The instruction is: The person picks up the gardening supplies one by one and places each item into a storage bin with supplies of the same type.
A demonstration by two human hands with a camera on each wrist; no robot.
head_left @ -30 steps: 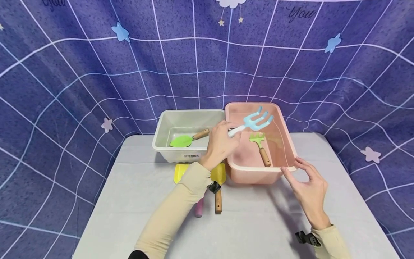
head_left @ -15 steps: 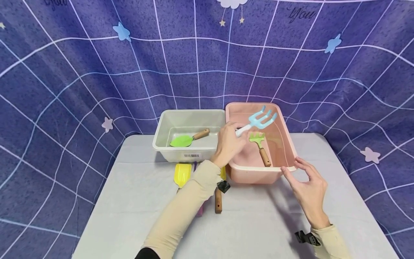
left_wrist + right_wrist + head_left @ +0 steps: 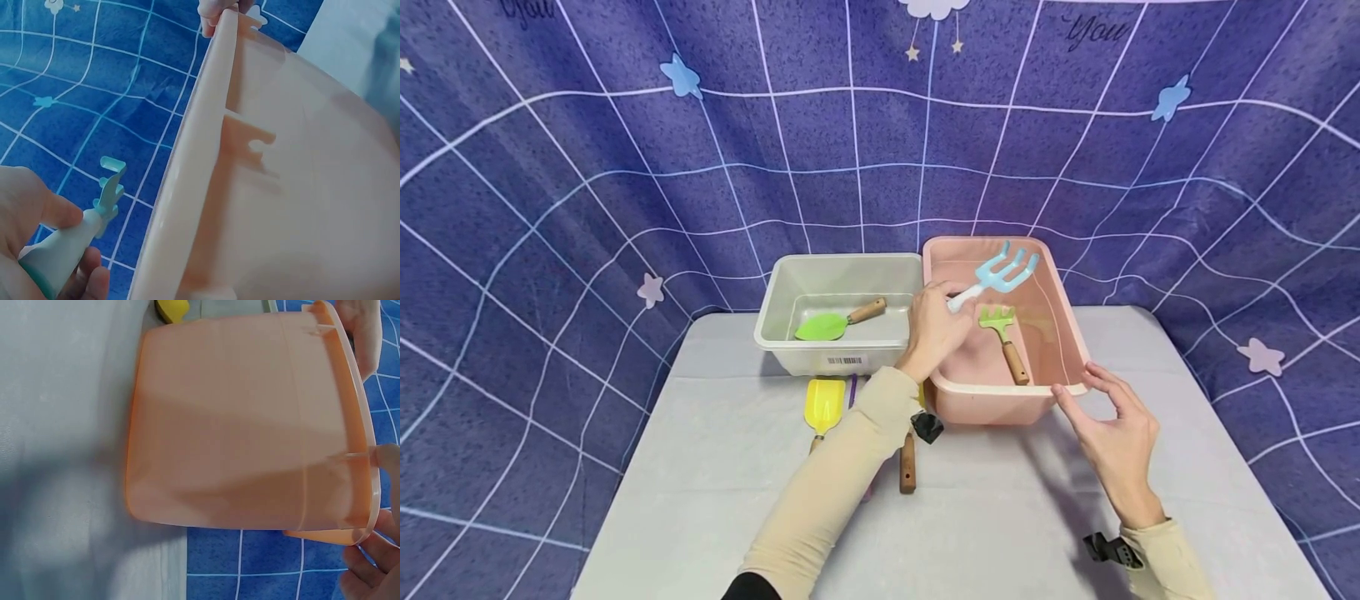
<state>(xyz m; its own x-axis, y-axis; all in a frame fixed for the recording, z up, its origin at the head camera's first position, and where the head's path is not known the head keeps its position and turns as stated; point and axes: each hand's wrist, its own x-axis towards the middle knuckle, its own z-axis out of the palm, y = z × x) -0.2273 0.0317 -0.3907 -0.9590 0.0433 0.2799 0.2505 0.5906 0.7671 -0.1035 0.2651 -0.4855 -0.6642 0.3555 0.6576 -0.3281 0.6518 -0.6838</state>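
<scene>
Right hand [image 3: 1112,450]: at the near right corner of pink bin [image 3: 992,408], pinching the rim between thumb and fingers.
Wooden handle [image 3: 907,467]: lying on the bench [image 3: 1000,525], pointing near to far, at the far end hidden by the left sleeve [image 3: 842,475].
Yellow shovel [image 3: 824,404]: on the bench, to the left of this sleeve, with blade toward far side.
Left hand [image 3: 936,329]: over the left side of pink bin, pinching with thumb and fingers the white grip of blue fork [image 3: 992,280].
Fork, place: in the air, above the inside of pink bin; exact height, cannot tell.
Fork, long axis: oblique, from grip at near left to tines at far right.
Fork, handling: probably light, stiff plastic, perhaps a little slippery, not very fragile; best taken by the thick grip, as now.
Green rake [image 3: 997,320]: inside pink bin, with head toward far side and brown handle toward near side.
Grey bin [image 3: 805,360]: left of pink bin, holding a green trowel [image 3: 822,327].
</scene>
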